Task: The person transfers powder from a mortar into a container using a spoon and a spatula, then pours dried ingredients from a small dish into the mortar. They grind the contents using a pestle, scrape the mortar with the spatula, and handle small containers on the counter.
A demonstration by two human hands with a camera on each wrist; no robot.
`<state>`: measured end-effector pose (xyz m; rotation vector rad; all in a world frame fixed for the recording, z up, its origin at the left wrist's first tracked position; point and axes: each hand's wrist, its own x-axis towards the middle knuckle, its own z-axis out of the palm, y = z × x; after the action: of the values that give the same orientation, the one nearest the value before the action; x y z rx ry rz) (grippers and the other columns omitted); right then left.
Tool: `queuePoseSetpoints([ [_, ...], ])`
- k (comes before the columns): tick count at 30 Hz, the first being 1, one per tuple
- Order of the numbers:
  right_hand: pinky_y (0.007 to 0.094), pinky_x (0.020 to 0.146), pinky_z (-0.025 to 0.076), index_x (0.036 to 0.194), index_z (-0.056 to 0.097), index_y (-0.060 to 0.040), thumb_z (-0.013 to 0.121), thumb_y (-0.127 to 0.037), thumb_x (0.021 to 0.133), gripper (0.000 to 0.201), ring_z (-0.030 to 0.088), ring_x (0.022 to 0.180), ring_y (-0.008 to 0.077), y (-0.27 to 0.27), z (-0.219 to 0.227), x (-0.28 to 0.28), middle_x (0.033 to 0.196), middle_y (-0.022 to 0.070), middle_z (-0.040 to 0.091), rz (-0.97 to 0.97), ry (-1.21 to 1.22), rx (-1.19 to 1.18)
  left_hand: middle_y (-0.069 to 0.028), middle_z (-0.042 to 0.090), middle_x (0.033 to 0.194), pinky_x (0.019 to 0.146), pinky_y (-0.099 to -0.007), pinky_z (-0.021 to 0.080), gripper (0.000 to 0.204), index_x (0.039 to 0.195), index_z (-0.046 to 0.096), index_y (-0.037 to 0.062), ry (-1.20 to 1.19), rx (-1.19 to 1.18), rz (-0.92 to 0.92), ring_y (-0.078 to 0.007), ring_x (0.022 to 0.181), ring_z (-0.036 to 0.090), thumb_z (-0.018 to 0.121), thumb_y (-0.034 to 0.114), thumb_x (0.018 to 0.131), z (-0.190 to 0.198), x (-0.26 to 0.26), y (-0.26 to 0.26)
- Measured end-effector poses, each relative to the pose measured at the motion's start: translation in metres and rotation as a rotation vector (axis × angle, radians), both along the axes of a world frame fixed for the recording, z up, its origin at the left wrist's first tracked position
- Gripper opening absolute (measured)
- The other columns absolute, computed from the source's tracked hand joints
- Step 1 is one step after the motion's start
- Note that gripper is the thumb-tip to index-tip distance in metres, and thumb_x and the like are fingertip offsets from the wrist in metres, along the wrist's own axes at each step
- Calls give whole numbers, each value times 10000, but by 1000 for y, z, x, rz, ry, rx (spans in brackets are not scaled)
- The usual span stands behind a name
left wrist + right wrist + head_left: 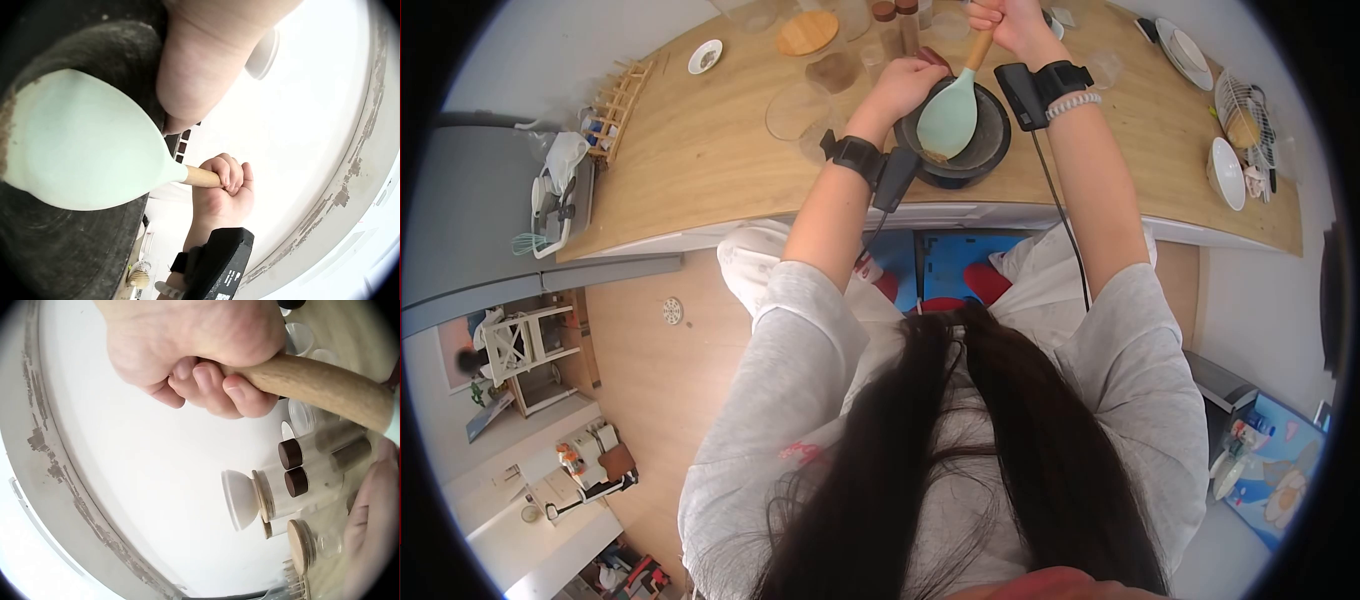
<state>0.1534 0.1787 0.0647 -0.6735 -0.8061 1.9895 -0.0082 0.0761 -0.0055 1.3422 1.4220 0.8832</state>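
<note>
My right hand [1007, 22] grips the wooden handle of a mint-green silicone spoon [948, 118]. The spoon slants down into a dark pot [997, 135], and brown, crumbly matter clings at its tip in the left wrist view. At the pot's upper left, my left hand [900, 90] holds the rim with its fingers bent. Seen from the left wrist, the right fist [225, 187] wraps the far end of the handle, and the wide spoon head covers much of the pot's inside.
Behind the pot stand clear jars with brown lids [884, 12] and a jar with a round wooden lid [808, 33]. White bowls [1226, 172] and a wire basket [1246, 110] are at the right. A wooden rack [615, 110] stands at the counter's left end.
</note>
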Motion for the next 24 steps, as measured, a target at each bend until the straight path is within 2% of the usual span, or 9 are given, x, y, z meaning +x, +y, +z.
queuePoseSetpoints([
  [24,272,368,218,531,273,-193,481,-268,813,359,241,359,109,6,-9,-1,434,-46,233,-13,-41,-38,-30,648,835,681,-250,462,310,905,679,4,26,12,-15,-101,748,583,566,288,854,-6,-2,5],
])
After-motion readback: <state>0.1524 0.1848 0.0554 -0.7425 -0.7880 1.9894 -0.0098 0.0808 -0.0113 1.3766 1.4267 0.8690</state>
